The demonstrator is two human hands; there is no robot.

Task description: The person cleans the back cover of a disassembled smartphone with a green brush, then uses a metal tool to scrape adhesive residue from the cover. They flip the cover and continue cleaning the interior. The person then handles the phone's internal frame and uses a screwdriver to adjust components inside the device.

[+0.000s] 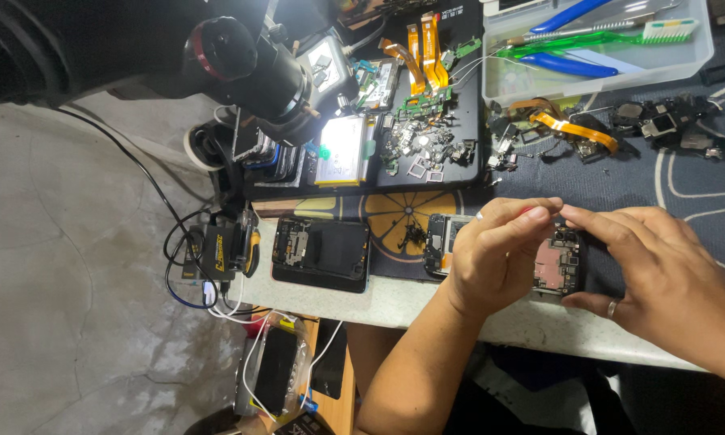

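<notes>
Head view, both hands over the near edge of the surface (411, 302). Left hand (495, 258): fingers curled and pressed together at the tips, thumb and forefinger pinching a small red-tipped tool (526, 212); only its end shows, so its kind cannot be told. Right hand (660, 270): forefinger stretched toward the left fingertips, nearly meeting them, thumb tucked under the far side of an opened phone (559, 266), which it steadies; a ring sits on one finger. The opened phone lies directly beneath both sets of fingertips, its exposed board and copper-coloured shield facing up, resting on the surface. Just beyond the left knuckles lies a second opened phone frame (439, 242), partly hidden by the hand. Further out from the left fingers, well apart, a black phone back (320, 254) lies flat. Beyond the fingertips, on a dark mat (459, 173), a heap of small loose parts (423, 149) and orange flex cables (427, 60). Past the right fingers, well apart, a clear plastic tray (596, 72) holds blue-handled pliers (568, 64) and a green toothbrush (604, 36). A microscope (266, 68) hangs above the far left side.
</notes>
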